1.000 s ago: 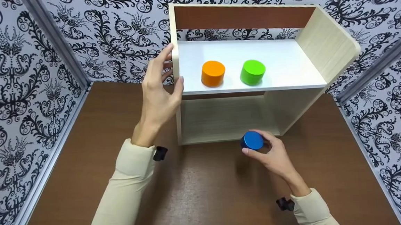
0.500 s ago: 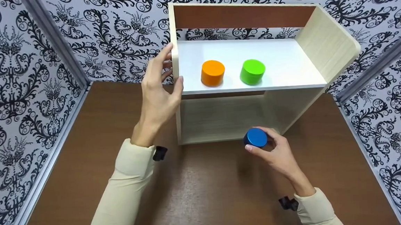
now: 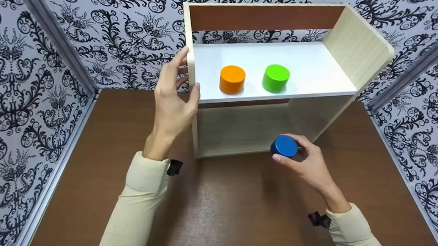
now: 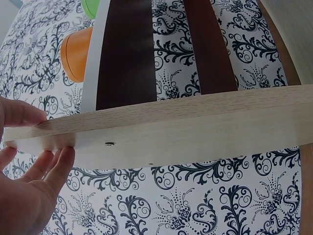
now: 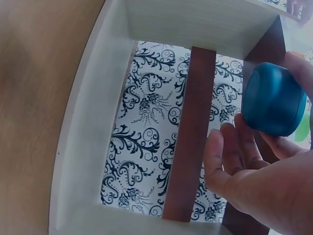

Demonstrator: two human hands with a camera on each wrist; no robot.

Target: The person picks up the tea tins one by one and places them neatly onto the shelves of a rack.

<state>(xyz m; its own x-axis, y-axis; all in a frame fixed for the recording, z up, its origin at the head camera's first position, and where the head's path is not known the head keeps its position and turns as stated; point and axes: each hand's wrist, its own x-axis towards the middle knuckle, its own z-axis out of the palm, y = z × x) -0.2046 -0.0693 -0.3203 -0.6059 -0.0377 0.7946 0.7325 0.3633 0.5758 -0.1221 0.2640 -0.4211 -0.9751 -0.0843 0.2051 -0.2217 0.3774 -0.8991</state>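
Observation:
A small wooden shelf unit (image 3: 317, 113) stands upright with a white upper shelf (image 3: 306, 64). My left hand (image 3: 174, 103) grips the front edge of its left side panel (image 4: 186, 117), thumb on the inner side and fingers on the outer. My right hand (image 3: 313, 166) holds a blue round container (image 3: 286, 146) between thumb and fingers, in front of the lower compartment and above the table. On the upper shelf, near its front edge, sit an orange round container (image 3: 232, 79) and, to its right, a green round container (image 3: 276, 78). The right wrist view shows the blue container tilted in my fingers.
The unit stands on a brown wooden table (image 3: 217, 214). Its right side panel (image 3: 363, 49) rises beyond the white shelf, and a brown rail (image 3: 265, 17) crosses the back. Patterned walls (image 3: 130, 41) enclose the table at the back and both sides.
My right hand has moved a little to the right and toward the shelf unit with the blue container. The left hand and the orange and green containers have stayed in place.

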